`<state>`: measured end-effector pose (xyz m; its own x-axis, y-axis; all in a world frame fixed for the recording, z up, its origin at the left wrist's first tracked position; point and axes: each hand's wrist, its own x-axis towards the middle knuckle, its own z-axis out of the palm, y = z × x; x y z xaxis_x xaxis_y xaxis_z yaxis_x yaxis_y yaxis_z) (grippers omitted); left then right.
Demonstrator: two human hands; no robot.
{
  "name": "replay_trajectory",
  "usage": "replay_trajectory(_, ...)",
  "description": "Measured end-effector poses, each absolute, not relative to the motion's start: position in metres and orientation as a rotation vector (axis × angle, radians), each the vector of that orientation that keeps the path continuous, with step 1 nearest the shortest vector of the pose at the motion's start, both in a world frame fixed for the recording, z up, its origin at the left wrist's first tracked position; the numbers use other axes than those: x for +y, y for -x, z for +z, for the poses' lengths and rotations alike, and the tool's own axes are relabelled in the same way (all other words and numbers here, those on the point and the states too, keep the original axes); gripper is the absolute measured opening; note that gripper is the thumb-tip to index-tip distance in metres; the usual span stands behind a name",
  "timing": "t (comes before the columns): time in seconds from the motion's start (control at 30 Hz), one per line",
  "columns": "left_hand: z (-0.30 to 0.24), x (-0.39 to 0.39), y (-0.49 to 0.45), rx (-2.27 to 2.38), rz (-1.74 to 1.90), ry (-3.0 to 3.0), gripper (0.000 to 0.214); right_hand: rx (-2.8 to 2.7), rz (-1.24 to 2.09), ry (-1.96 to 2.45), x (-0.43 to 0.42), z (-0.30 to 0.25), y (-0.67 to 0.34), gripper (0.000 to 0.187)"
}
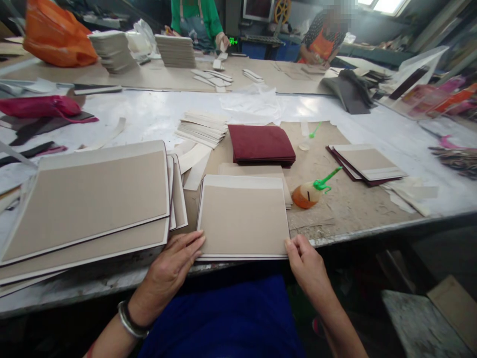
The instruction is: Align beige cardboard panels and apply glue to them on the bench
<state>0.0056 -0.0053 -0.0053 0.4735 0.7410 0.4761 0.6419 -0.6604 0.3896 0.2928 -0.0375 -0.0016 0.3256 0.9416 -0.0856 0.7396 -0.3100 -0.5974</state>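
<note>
A small stack of beige cardboard panels with pale borders [243,219] lies at the near table edge in front of me. My left hand [171,266] rests against its near left corner, fingers together and laid flat on the board's edge. My right hand [303,258] pinches the near right corner with thumb and fingers. A pile of dark red covers [261,144] sits just behind the stack. An orange glue bottle with a green nozzle [309,193] lies on its side to the right.
A larger pile of beige boards [89,199] fills the left. Paper strips [203,127] and another cover stack [367,163] lie further back. Two other people stand at the far side of the table [156,112], near an orange bag [55,35] and more stacks.
</note>
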Motion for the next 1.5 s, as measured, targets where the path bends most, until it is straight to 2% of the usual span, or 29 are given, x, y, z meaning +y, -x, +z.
replay_trajectory(0.6,-0.016,-0.004,-0.008,1.179,1.050,-2.688,0.029,-1.442,0.654,2.096,-0.036,-0.010,-0.294,0.031)
replay_trajectory(0.93,-0.017,-0.011,-0.010,1.321,1.017,-2.650,0.030,-1.460,0.737,2.191,-0.033,-0.011,-0.299,0.034)
replay_trajectory(1.27,-0.012,-0.009,-0.024,1.374,1.057,-2.619,0.024,-1.599,0.669,2.199,-0.030,-0.004,-0.299,0.030)
replay_trajectory(1.5,-0.018,-0.004,-0.022,1.248,1.017,-2.725,0.022,-1.644,0.653,2.202,-0.030,-0.001,-0.297,0.026)
